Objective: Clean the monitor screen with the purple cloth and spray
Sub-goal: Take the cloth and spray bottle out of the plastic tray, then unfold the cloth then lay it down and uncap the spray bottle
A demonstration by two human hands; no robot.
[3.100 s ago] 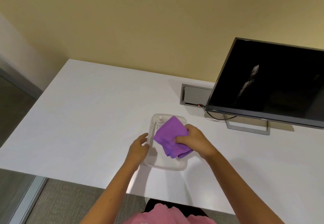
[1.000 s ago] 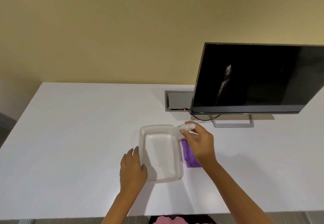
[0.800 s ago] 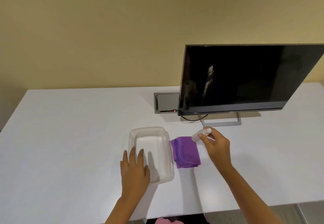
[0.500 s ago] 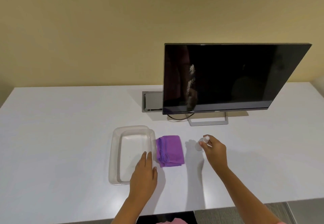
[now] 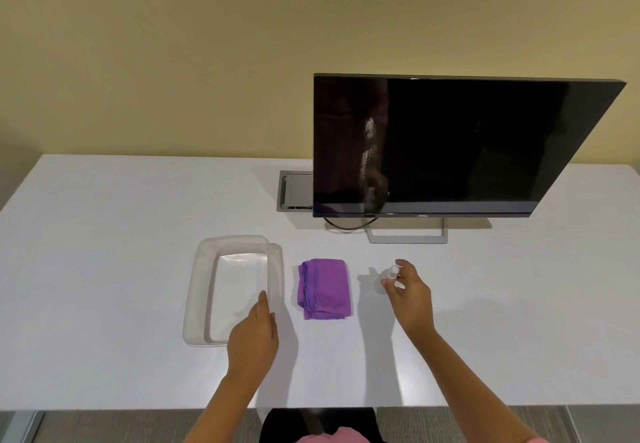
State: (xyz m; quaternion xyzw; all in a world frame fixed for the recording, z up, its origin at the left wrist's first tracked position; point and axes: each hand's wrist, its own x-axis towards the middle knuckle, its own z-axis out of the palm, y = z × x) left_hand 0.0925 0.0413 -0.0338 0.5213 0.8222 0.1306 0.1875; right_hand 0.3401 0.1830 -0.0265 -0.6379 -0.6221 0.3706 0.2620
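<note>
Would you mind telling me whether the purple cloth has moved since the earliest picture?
Yes. The purple cloth has left the clear tray and now lies on the table right of it.

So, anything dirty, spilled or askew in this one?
Only a pale speckled smear on the left part of the monitor screen, which looks like the dirt to be cleaned. The cloth lies folded on the table, with no spill visible.
</note>
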